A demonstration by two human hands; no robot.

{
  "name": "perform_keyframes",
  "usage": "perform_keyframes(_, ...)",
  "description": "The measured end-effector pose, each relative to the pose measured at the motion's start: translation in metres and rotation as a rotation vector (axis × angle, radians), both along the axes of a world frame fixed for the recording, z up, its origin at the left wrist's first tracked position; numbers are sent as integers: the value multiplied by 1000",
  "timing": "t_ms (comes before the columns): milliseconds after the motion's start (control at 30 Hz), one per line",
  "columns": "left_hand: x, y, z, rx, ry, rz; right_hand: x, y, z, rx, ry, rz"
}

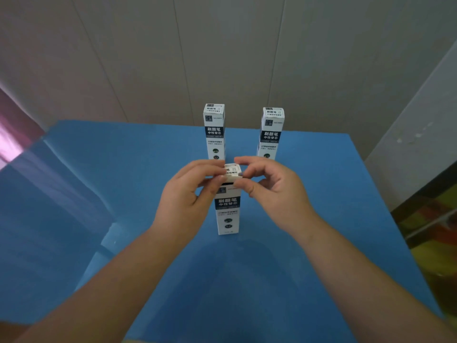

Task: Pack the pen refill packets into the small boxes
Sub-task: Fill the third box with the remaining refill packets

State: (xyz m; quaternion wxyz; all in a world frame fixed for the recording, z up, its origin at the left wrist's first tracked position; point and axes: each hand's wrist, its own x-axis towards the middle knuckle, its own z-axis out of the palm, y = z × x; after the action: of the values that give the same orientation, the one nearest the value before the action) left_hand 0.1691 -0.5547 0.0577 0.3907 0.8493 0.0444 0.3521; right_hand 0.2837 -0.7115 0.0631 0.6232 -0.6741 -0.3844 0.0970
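Surface: blue table (pixel 321 219) set against a pale panelled wall (pixel 222 45); its far edge runs behind two upright boxes.
Near box: tall white-and-black refill box (pixel 228 211) standing upright at mid-table, nearer the front edge than the others; top flap (pixel 233 171) raised or half-folded.
Left hand: left hand (pixel 188 194), fingers curled, thumb and fingertips pinching the left side of the flap and box top.
Right hand: right hand (pixel 274 191), thumb and forefinger pinching the right side of the flap, other fingers loosely bent.
Far-left box: closed box (pixel 214 131), upright near the far edge, well apart from the hands.
Far-right box: closed box (pixel 270 133), upright near the far edge, toward the far right corner.
Refill packets: none visible; probably already inside the near box, though its opening is hidden by fingers.
Step, as judged: tucking the flap shut.
Risk, tipping: the box is tall on a narrow base; a sideways push at the top could topple it.
Risk, flap: uneven pressure could crease the flap or leave it outside the mouth.
Risk, neighbours: a falling near box could strike the far-left box.
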Motion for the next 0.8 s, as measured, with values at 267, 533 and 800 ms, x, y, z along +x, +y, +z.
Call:
perform_keyframes(267,-7,4,-6,16,4,-85,2,1,-3,-75,-236,93)
perform_keyframes(533,-12,8,-48,-250,219,-152,3,1,-28,-152,-12,132)
perform_keyframes(800,28,-4,-92,-168,537,-120,12,-14,-84,-330,55,7)
